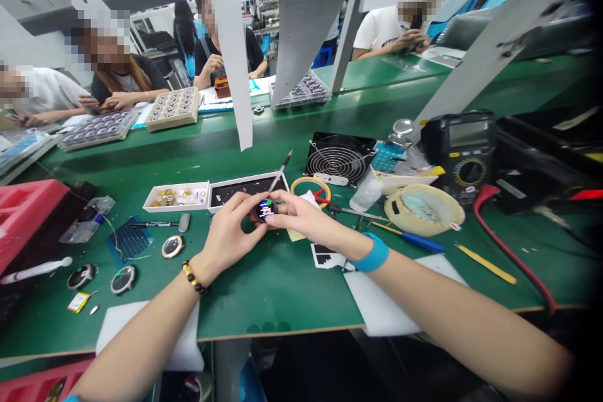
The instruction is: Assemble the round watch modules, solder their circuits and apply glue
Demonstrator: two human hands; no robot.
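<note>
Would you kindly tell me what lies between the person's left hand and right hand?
In the head view, a round device with a lit screen lies between the left hand and the right hand, held by both.

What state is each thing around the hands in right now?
Held watch: screen lit.
Left hand: gripping it.
Right hand: gripping it too.
Gold-rimmed watch: face up, screen appears unlit.
Parts box: open, yellowish pieces inside.
Dark-lined box: open, small pieces inside.
Multimeter: upright, display unreadable.
Fan: cannot tell if running.
</note>
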